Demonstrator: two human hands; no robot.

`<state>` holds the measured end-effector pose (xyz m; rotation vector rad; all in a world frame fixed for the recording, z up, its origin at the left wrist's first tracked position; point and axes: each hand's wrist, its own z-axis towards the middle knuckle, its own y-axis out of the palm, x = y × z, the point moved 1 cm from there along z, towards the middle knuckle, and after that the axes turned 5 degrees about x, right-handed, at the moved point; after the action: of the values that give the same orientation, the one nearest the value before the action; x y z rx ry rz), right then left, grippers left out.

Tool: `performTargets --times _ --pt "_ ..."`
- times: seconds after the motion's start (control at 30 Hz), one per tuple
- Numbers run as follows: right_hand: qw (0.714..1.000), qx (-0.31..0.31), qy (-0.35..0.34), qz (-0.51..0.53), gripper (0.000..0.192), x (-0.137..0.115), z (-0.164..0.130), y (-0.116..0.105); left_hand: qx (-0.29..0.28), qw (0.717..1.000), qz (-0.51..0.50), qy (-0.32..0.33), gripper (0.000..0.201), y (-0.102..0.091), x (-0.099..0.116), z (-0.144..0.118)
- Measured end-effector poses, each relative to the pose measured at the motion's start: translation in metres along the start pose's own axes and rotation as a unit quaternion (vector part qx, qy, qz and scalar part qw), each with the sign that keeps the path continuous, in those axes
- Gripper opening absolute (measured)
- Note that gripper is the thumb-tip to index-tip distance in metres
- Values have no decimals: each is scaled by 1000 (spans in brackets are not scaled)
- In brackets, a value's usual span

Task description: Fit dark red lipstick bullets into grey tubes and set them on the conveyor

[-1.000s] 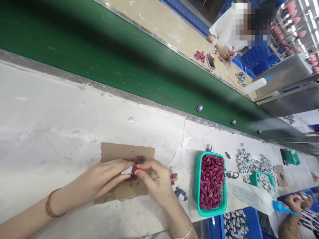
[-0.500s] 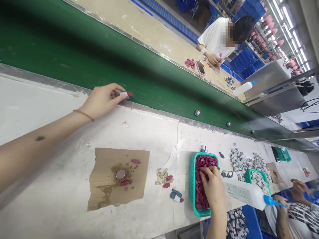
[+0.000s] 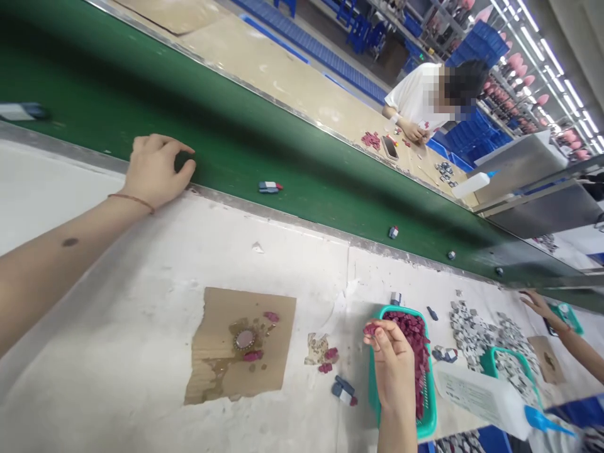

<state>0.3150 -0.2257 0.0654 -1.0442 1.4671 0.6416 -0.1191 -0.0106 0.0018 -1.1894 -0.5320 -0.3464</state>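
Note:
My left hand reaches over the near edge of the green belt, fingers curved and thumb apart, with nothing in it. To its right on the belt lies a small grey-and-white piece with a maroon tip. My right hand pinches a small maroon piece above the left rim of the teal basket, which is filled with similar maroon pieces. Left of the basket, a cardboard sheet bears wet stains, a round beaded-edged item and two maroon pieces.
A white bottle with a blue nozzle lies right of the basket. Beyond it are grey pieces and a second teal basket. A co-worker's arm reaches in from the right. Another person works across the belt.
My left hand has let go of the grey-and-white piece, now on the belt, and moved left. My right hand has risen out of the basket with a maroon piece. Another piece appears at far left.

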Motion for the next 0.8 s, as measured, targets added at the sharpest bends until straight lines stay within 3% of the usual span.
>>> performTargets --times 0.1,0.23,0.33,0.47,0.63,0.8 --pt "999 -35 8 -2 29 7 -4 30 68 997 10 -29 35 -20 -18 -5" --pt "994 -98 33 -23 30 20 -6 66 97 992 52 -58 41 -37 -40 -8" --pt "987 -157 15 -19 29 25 -6 89 127 985 72 -95 44 -44 -58 -6" --pt "976 -207 -55 -31 21 29 -12 108 129 979 42 -154 44 -52 -71 -1" --pt "958 -218 -153 -105 11 32 -25 112 90 979 -17 -184 41 -65 -68 5" --pt "894 -283 -324 -125 13 26 -36 118 125 963 -85 -221 26 -67 -48 5"
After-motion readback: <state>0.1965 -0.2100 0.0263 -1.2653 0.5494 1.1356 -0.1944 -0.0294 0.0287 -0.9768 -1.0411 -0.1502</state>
